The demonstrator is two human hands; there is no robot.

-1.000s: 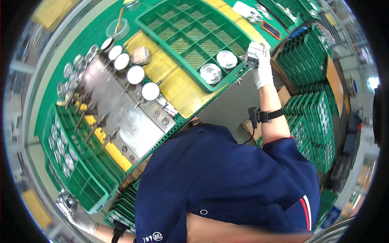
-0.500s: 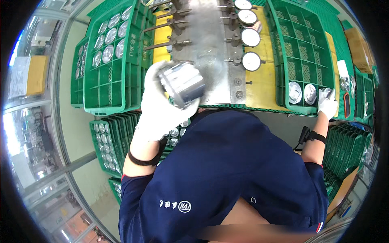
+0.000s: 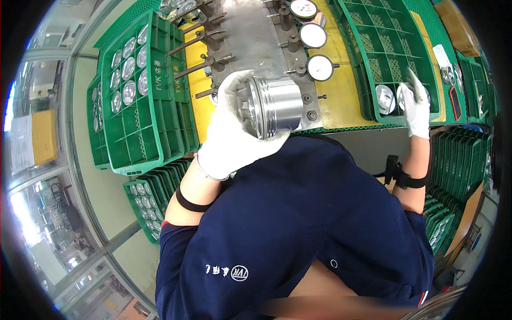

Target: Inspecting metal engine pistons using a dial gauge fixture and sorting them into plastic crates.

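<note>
Grasping a shiny silver cylindrical metal piston (image 3: 280,104), the white-gloved left hand (image 3: 232,130) cups it from the side and below, fingers and thumb wrapped about its grooved end. The piston lies tilted sideways, its smooth, bright wall pointing away from the palm, toward the right hand's side.

The white-gloved right hand (image 3: 417,104) appears released, its fingers loosely extended over the near end of a green plastic compartmented crate (image 3: 358,56). Just beside it, on its left, a round silver metal part (image 3: 385,100) sits in a compartment; more silver metal shows behind the fingers, partly hidden, and whether they touch it I cannot tell.

Beyond the left hand stretches a grey metal plate (image 3: 256,42) flanked by dark metal rods (image 3: 186,72). Between the hands, farther forward, stand round white-faced dial gauges (image 3: 312,35) beside a yellow flat board (image 3: 341,98). To the left of the left hand is a second green plastic crate (image 3: 159,112), partly filled with round silver parts (image 3: 128,92). Right of the right hand lies an orange-edged dark phone (image 3: 455,103).
</note>
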